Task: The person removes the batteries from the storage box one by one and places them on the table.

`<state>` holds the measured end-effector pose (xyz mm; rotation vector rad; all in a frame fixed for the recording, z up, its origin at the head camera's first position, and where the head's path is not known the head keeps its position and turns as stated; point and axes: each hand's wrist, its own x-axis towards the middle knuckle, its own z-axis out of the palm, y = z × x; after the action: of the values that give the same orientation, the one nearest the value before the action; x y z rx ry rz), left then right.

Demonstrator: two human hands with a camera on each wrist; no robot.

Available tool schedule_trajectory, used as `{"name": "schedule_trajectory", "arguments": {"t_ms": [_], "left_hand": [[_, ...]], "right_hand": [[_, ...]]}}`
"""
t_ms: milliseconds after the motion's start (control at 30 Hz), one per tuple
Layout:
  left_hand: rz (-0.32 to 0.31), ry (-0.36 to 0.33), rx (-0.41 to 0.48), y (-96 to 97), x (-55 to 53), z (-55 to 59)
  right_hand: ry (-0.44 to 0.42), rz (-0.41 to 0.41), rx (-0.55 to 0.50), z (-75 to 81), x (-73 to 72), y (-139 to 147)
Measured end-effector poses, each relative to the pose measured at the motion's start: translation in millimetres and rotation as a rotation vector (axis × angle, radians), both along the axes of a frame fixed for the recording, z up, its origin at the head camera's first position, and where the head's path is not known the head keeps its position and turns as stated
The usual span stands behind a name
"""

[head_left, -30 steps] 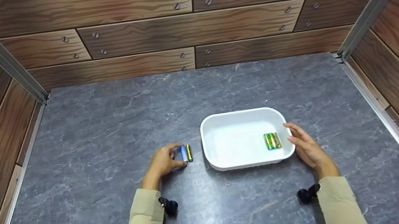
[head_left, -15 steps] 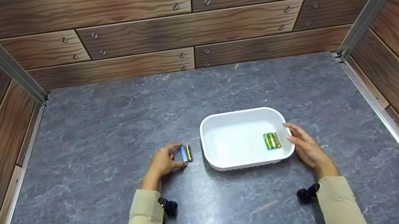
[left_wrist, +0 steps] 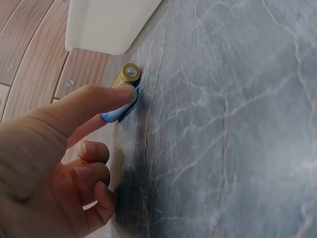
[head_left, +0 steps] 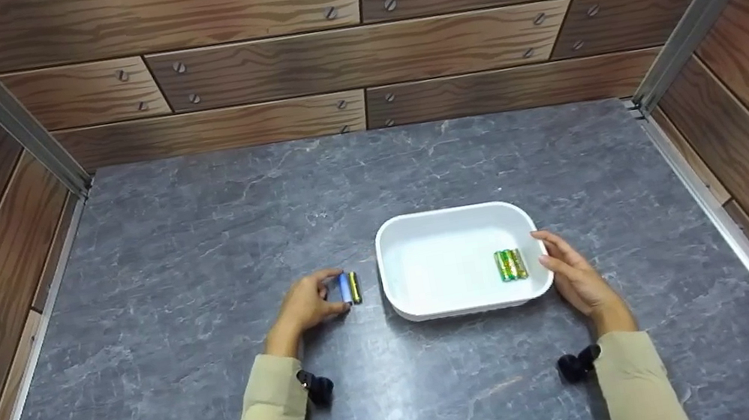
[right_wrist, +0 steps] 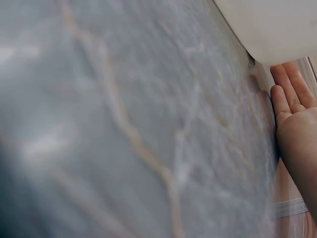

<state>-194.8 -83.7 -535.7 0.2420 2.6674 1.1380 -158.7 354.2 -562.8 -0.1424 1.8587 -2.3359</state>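
Observation:
In the head view, my left hand (head_left: 305,304) pinches a blue battery (head_left: 345,288) by its two ends, thumb on the near end. A black-and-gold battery (head_left: 355,287) lies right beside it, to the right. The left wrist view shows the thumb over the end of the blue battery (left_wrist: 113,115), with the gold battery (left_wrist: 130,72) just beyond. My right hand (head_left: 578,276) touches the right end of a white plastic tub (head_left: 470,306), its fingers fairly straight and its fingertips at the rim. Several green-and-gold batteries (head_left: 511,265) lie side by side inside the tub, near its right end.
A grey marble-patterned tabletop (head_left: 230,211) carries everything. Wood-patterned panels (head_left: 260,69) stand behind it and at both sides, with metal posts in the corners. The tub's left wall is a short gap from the two loose batteries.

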Motion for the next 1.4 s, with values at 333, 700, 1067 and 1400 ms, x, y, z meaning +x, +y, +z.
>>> {"name": "schedule_trajectory", "arguments": {"t_ms": [333,700,1067,1400], "left_hand": [[0.001,-0.018,0.033,5.7,3.4,17.6],[-0.097,0.087,0.081,26.6,11.6,43.2],[-0.193,0.16,0.079,56.5,17.0,55.6],[-0.269,0.203,0.069,90.0,18.0,54.6]], "right_hand": [[0.007,-0.009,-0.004,-0.1,3.0,-0.9],[0.011,0.005,0.006,-3.6,1.6,-0.2],[0.005,0.012,0.012,-2.2,0.1,0.0],[0.029,0.039,-0.029,-1.1,-1.0,2.6]]}}
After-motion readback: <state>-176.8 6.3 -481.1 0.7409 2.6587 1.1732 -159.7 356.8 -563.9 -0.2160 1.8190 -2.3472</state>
